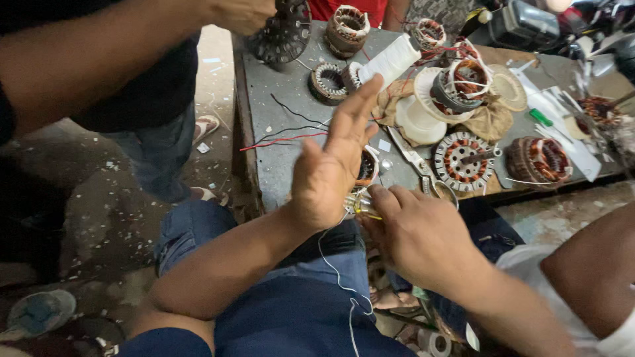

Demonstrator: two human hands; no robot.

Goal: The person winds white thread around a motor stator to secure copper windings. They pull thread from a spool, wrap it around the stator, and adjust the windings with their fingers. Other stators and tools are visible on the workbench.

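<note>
A small bundle of yellow and pale wire ends [357, 206] sits at the near edge of the grey surface [278, 132], just in front of a copper-wound stator [367, 166] that is mostly hidden. The right hand [413, 231] has its grip pinched on those wire ends, fingertips closed around them. The left hand [334, 162] stands edge-on above the stator with its grip released, fingers straight and spread, its heel just beside the bundle. A thin white thread [337, 274] trails from the bundle down over the person's blue-trousered lap. Further out on the surface lie red and black leads [284, 135], a pair of scissors [411, 157], a round slotted stator plate [464, 160], more wound stators [539, 158] and a white spool [390, 59]. At the far left corner another person's hand [241, 13] holds a dark round plate [284, 33].
</note>
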